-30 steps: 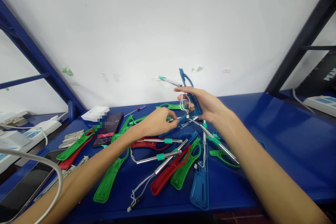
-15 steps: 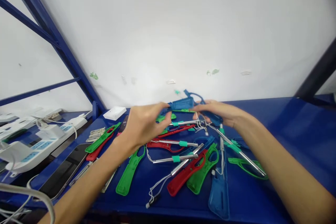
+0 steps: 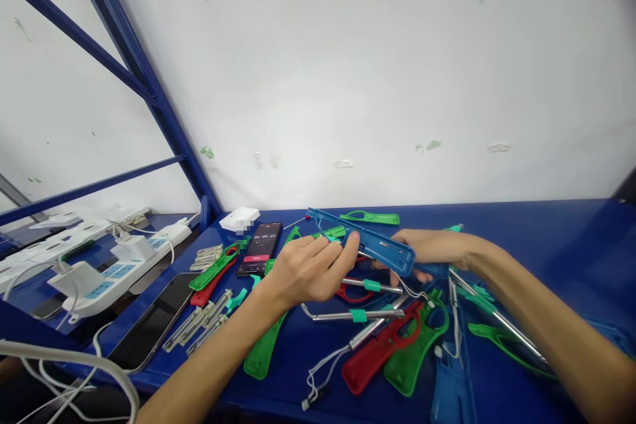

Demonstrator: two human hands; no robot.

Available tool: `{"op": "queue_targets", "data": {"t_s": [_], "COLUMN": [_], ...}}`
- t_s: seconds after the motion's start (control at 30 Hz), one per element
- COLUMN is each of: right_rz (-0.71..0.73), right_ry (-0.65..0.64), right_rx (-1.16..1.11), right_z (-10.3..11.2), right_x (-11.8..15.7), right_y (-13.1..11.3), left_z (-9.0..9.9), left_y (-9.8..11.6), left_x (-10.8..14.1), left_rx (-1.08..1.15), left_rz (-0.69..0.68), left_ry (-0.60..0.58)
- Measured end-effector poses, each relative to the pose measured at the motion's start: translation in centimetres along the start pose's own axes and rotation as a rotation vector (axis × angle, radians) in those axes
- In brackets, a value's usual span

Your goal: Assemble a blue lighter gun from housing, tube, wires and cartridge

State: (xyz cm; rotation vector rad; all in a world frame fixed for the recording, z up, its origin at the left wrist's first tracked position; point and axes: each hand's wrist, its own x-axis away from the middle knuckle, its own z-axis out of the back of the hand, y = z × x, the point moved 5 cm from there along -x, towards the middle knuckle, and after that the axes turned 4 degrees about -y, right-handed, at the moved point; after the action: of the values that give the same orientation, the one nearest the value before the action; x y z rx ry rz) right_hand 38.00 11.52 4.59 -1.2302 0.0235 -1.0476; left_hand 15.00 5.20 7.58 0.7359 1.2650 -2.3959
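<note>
My left hand (image 3: 315,266) is closed around the ring end of a blue plastic casing (image 3: 382,246), held above the blue table. Behind the wide end of that casing is my right hand (image 3: 415,252), its fingers partly hidden and close to another blue piece (image 3: 437,269). Whether it grips that piece is unclear. Below the hands lie a red casing (image 3: 370,361), a green casing (image 3: 410,358) and a blue casing (image 3: 453,384). Metal rods (image 3: 332,317) with teal tape and white wires lie among them.
At the left are a white power strip (image 3: 119,278), a dark phone (image 3: 152,324) and a phone with a timer (image 3: 261,248). A white box (image 3: 239,218) sits near the wall. A blue metal frame (image 3: 163,119) rises at the left.
The view has shifted left, showing the timer phone fully. The blue casing in my left hand has turned, its wide end now pointing right toward my right hand.
</note>
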Motion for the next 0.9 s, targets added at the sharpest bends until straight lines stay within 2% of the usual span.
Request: {"op": "queue_targets", "data": {"t_s": [0.27, 0.4, 0.7, 0.8, 0.9], "right_rz": [0.015, 0.067, 0.095, 0.076, 0.05], "right_ry": [0.138, 0.2, 0.113, 0.159, 0.256], "right_rx": [0.045, 0.033, 0.098, 0.163, 0.229], "right_z": [1.1, 1.3, 1.1, 1.8, 3.0], "right_x": [1.1, 1.5, 0.9, 0.7, 0.7], "right_y": [-0.6, -1.4, -1.2, -0.8, -0.2], "left_z": [-0.4, -0.6, -1.0, -1.0, -0.9], "left_y": [0.3, -0.1, -2.5, -3.5, -4.4], "left_x": [0.3, 0.5, 1.4, 1.7, 2.1], "left_rx": [-0.012, 0.019, 0.045, 0.032, 0.021], "left_rz": [0.023, 0.06, 0.181, 0.224, 0.265], "left_ry": [0.003, 0.01, 0.006, -0.005, -0.003]}}
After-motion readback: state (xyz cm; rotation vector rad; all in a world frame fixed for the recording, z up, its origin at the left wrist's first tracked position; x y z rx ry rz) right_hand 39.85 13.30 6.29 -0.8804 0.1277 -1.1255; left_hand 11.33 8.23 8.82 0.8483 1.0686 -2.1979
